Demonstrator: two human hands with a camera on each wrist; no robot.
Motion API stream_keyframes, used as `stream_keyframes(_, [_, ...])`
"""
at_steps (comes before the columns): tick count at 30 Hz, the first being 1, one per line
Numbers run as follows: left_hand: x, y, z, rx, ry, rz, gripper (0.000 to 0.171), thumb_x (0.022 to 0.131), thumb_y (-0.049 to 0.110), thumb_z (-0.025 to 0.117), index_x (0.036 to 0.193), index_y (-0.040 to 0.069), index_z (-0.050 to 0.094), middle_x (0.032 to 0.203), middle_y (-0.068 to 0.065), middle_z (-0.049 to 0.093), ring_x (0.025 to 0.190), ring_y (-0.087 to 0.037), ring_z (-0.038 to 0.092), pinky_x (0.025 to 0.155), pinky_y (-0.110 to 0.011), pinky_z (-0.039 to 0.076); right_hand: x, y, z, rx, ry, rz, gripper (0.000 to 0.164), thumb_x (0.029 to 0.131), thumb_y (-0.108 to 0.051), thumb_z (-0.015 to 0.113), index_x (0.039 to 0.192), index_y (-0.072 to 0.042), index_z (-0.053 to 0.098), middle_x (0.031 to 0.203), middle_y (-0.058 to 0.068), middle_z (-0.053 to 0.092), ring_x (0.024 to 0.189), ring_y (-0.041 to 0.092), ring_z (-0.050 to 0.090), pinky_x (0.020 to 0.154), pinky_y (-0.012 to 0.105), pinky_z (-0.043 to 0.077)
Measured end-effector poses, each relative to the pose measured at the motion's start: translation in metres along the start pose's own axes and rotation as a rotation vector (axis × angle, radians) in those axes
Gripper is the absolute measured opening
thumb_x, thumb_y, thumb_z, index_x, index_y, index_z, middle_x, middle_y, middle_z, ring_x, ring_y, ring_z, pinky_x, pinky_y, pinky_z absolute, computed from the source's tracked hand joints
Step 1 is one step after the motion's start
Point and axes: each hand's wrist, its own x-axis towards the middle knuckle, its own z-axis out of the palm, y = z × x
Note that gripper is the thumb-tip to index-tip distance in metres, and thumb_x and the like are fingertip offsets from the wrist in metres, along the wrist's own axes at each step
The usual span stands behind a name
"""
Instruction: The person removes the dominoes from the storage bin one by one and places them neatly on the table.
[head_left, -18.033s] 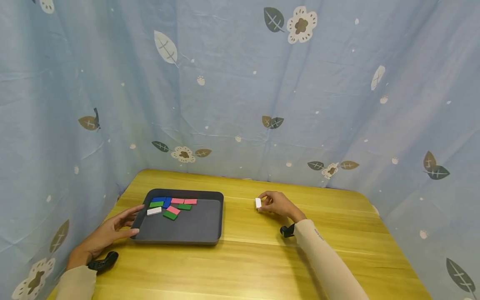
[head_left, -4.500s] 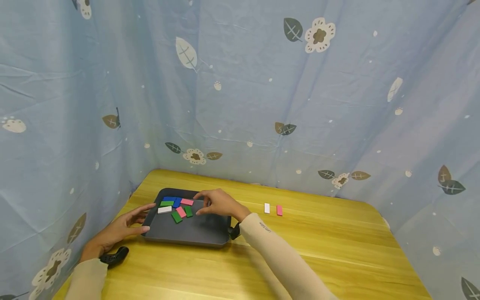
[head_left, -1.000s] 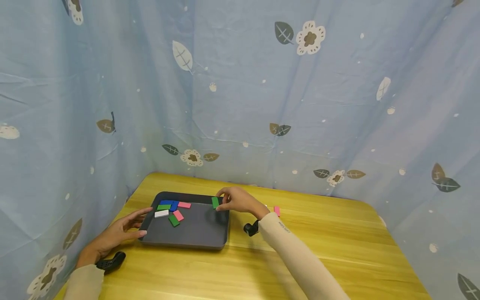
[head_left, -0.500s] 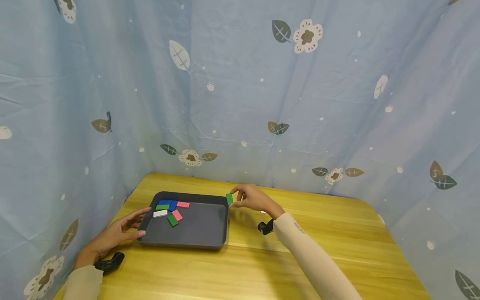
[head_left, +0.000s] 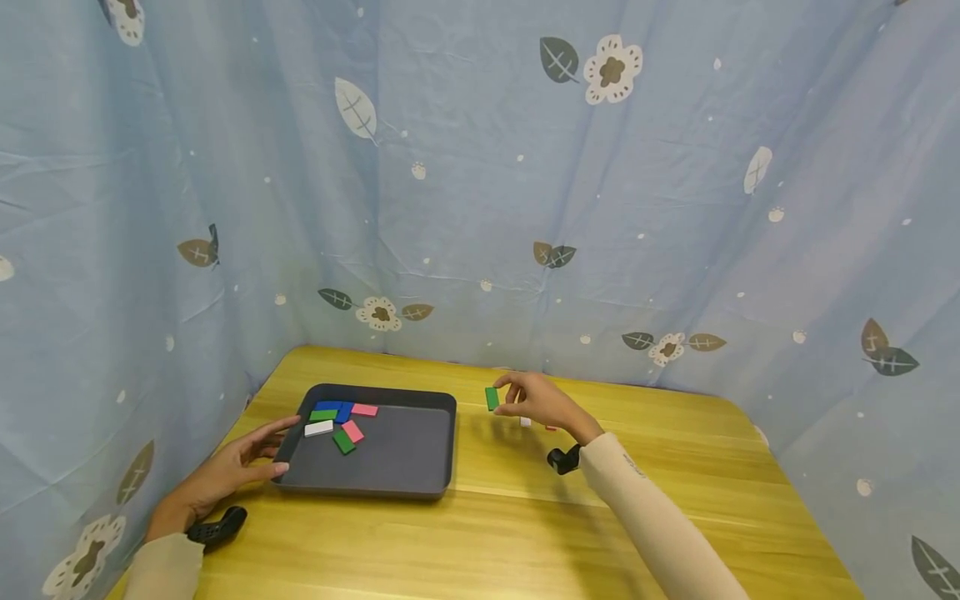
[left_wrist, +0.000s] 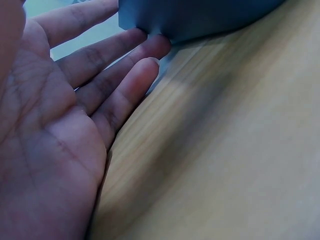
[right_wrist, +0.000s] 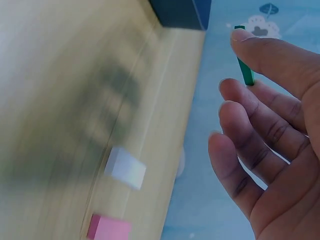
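My right hand (head_left: pixel 542 400) pinches a small green domino-like block (head_left: pixel 492 399) between thumb and index finger, held above the table to the right of the tray. In the right wrist view the block (right_wrist: pixel 245 62) shows edge-on, the other fingers loosely bent. Below the hand, a white block (head_left: pixel 525 422) and a pink block (head_left: pixel 551 428) rest on the table, partly hidden by the hand in the head view. My left hand (head_left: pixel 232 467) is at the left side of the dark grey tray (head_left: pixel 397 450), fingers extended, fingertips touching its wall (left_wrist: pixel 200 20).
Inside the tray, toward its back left, lie several flat blocks: blue (head_left: pixel 330 407), green (head_left: pixel 344 442), pink (head_left: pixel 352 431) and white (head_left: pixel 318 428). The yellow wood table (head_left: pixel 375 542) is bounded behind and at the sides by a blue patterned curtain (head_left: pixel 465 208).
Earlier, a white and a pink block came to rest on the table right of the tray. Since then my right hand has lifted a green block from the tray and carried it right, past the rim.
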Motion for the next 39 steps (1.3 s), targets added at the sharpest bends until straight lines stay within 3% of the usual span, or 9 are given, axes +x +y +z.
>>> stream_keyframes(4, [-0.002, 0.002, 0.001, -0.012, 0.002, -0.01, 0.069, 0.103, 0.013, 0.064, 0.164, 0.018, 0.03, 0.161, -0.022, 0.026, 0.122, -0.029, 0.047, 0.089, -0.041, 0.052, -0.011, 0.011, -0.004, 0.055, 0.0, 0.033, 0.046, 0.096, -0.029, 0.076, 0.136, -0.013, 0.063, 0.093, -0.002, 0.065, 0.063, 0.035, 0.063, 0.053, 0.032, 0.051])
stream_keyframes(7, [-0.002, 0.001, 0.001, -0.015, 0.004, -0.012, 0.069, 0.103, 0.013, 0.064, 0.163, 0.018, 0.031, 0.161, -0.023, 0.027, 0.121, -0.026, 0.049, 0.088, -0.04, 0.053, -0.018, 0.02, -0.007, 0.076, 0.001, 0.05, 0.047, 0.095, -0.028, 0.077, 0.137, -0.011, 0.063, 0.092, -0.001, 0.066, 0.061, 0.043, 0.063, 0.054, 0.032, 0.052])
stream_keyframes(11, [-0.001, 0.0, 0.002, -0.014, 0.004, -0.013, 0.069, 0.103, 0.014, 0.065, 0.163, 0.018, 0.031, 0.16, -0.023, 0.029, 0.12, -0.025, 0.05, 0.088, -0.038, 0.054, -0.028, 0.032, -0.009, 0.073, 0.019, 0.059, 0.047, 0.095, -0.025, 0.078, 0.136, -0.007, 0.063, 0.088, -0.002, 0.068, 0.067, 0.04, 0.067, 0.067, 0.031, 0.054])
stream_keyframes(14, [-0.001, -0.002, 0.001, -0.007, 0.002, -0.016, 0.069, 0.103, 0.014, 0.064, 0.163, 0.019, 0.031, 0.16, -0.023, 0.028, 0.12, -0.025, 0.05, 0.088, -0.039, 0.054, -0.037, 0.041, -0.01, 0.074, 0.032, 0.071, 0.046, 0.095, -0.023, 0.077, 0.135, -0.005, 0.063, 0.086, -0.002, 0.069, 0.071, 0.037, 0.069, 0.07, 0.032, 0.053])
stream_keyframes(26, [-0.002, -0.002, 0.002, 0.0, 0.006, -0.034, 0.069, 0.103, 0.015, 0.064, 0.163, 0.02, 0.031, 0.16, -0.021, 0.028, 0.121, -0.027, 0.049, 0.088, -0.039, 0.054, -0.064, 0.074, -0.012, 0.0, 0.104, 0.119, 0.044, 0.092, -0.025, 0.08, 0.13, -0.006, 0.067, 0.084, -0.005, 0.066, 0.071, 0.013, 0.059, 0.066, 0.031, 0.051])
stream_keyframes(39, [-0.002, 0.004, 0.002, -0.012, 0.004, -0.016, 0.069, 0.103, 0.013, 0.063, 0.163, 0.016, 0.03, 0.16, -0.024, 0.028, 0.119, -0.026, 0.05, 0.086, -0.038, 0.055, -0.087, 0.107, -0.017, 0.042, 0.122, 0.225, 0.046, 0.092, -0.023, 0.08, 0.131, -0.003, 0.066, 0.086, -0.001, 0.066, 0.07, 0.015, 0.06, 0.061, 0.03, 0.052])
